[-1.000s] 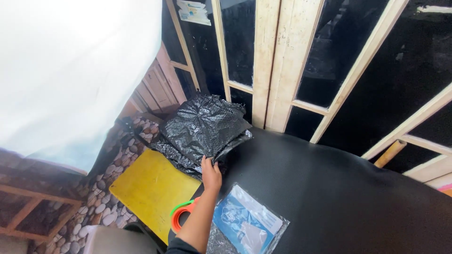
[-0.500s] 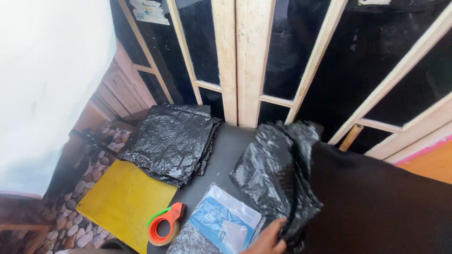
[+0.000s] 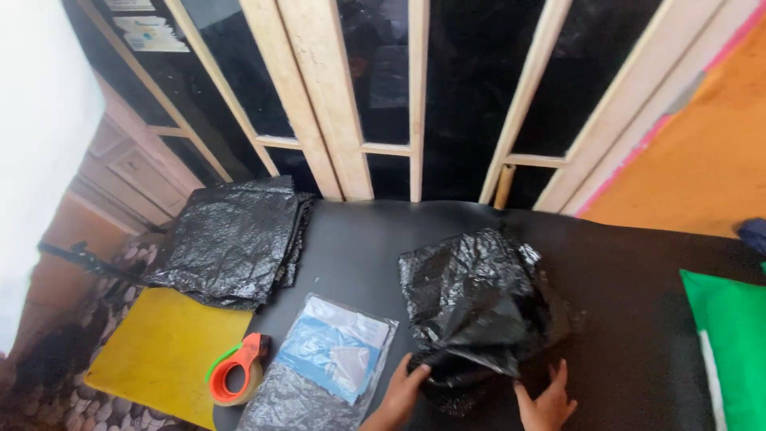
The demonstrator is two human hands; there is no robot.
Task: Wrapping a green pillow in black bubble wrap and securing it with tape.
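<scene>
On the near middle of the black table, a crumpled black plastic bag is laid, just to the right of a clear packet with a blue item inside. The bag's long axis is run from near to far, slightly tilted toward the far right; its bunched, gathered end is pointed toward the near edge, and its broader end is turned toward the wooden frame at the back. The left hand is seen at the bag's near left corner, with the fingers curled and pinched on the gathered plastic. The right hand is placed at the bag's near right edge, with the fingers spread and resting flat on the table beside the plastic; whether the bag is touched by them cannot be told. At the far left of the table, a flat stack of black plastic bags is kept, well apart from the held bag. Near left, an orange tape dispenser is set just beside a yellow board. At the right edge, a green sheet is partly seen.
</scene>
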